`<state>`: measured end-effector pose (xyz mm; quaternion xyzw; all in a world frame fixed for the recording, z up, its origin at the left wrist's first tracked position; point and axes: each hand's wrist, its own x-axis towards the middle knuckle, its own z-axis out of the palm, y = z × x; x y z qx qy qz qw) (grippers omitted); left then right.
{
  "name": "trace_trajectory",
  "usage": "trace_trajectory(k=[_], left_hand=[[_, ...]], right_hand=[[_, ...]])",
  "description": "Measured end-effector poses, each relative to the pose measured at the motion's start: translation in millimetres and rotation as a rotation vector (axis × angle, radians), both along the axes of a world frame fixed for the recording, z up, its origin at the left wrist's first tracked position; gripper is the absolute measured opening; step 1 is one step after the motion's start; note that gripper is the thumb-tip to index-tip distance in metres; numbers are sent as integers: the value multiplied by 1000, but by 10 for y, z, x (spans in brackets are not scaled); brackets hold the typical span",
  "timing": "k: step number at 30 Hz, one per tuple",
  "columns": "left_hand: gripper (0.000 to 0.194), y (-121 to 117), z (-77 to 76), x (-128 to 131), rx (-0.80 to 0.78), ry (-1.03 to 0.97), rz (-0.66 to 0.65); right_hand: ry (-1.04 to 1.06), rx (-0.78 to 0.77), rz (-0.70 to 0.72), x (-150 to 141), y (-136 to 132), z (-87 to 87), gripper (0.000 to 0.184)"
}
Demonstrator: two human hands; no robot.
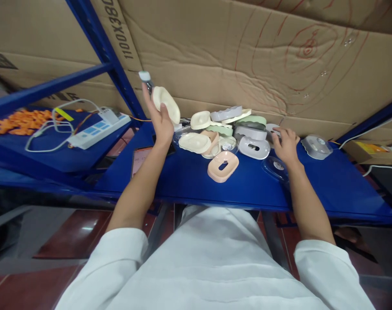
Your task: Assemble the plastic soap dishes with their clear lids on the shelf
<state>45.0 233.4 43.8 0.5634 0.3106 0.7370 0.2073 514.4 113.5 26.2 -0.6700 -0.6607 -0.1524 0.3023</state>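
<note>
My left hand [162, 122] is raised at the left of the blue shelf, closed on a cream oval soap dish [166, 104] with the thumb on its near side. On the right, my right hand [286, 145] has its fingers bent over the edge of a pale grey soap dish piece [272, 128]. Between the hands lies a pile of soap dish parts, among them a cream tray [194, 143], a lavender tray with a slot [254, 148] and a green one [251, 120]. A peach slotted tray [223, 166] lies nearer me. Below my right hand is a clear oval cover [275, 167].
A clear-covered grey dish [317, 147] stands at the right. A capped bottle [146, 79] is behind my left hand. Further left are a power strip [99, 131] with cables and orange pieces [24, 121]. Cardboard [209, 56] walls the back; blue posts [95, 38] frame the shelf.
</note>
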Motion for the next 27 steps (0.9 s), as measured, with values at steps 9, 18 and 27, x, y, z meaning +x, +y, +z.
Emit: trace_trajectory(k=[9, 18, 27], left_hand=[[88, 315, -354, -56, 25, 368, -219], [63, 381, -558, -58, -145, 528, -86], [45, -21, -296, 148, -9, 627, 68]], right_hand=[[-16, -5, 31, 14, 30, -40, 49], [-19, 1, 40, -9, 29, -44, 50], [195, 219, -483, 1006, -75, 126, 45]])
